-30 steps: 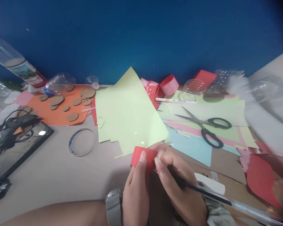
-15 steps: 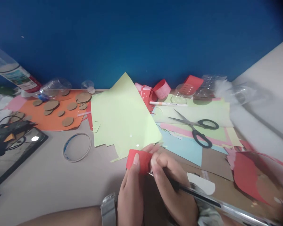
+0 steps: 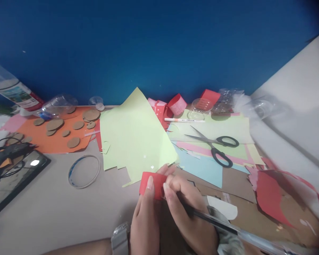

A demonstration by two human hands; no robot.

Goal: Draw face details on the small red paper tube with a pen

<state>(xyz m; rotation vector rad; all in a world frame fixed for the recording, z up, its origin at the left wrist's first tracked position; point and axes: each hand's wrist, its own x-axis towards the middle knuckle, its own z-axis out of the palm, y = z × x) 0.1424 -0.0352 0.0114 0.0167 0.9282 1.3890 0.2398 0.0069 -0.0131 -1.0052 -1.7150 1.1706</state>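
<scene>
My left hand (image 3: 146,216) is closed on a small red paper band (image 3: 151,185), thumb flat on its near face and other fingers behind it. My right hand (image 3: 186,212) is closed too. Its thumb and forefinger pinch together at the band's right edge, and a pen (image 3: 215,221) with a clear and black barrel lies in its grip, slanting out to the lower right. The pen's tip is hidden behind the fingers. Just beyond both hands lies a light green paper sheet (image 3: 135,134).
Black-handled scissors (image 3: 215,143) lie partly open on coloured papers at right, near a white marker (image 3: 184,120). Cardboard discs (image 3: 55,124) rest on orange paper (image 3: 39,141) at left. A tape ring (image 3: 84,171), a dark device (image 3: 18,173) and a plastic bottle (image 3: 14,88) are also at left.
The view has shifted slightly, so the things on the table sit a little lower and further left. Both hands keep their hold on the band and pen.
</scene>
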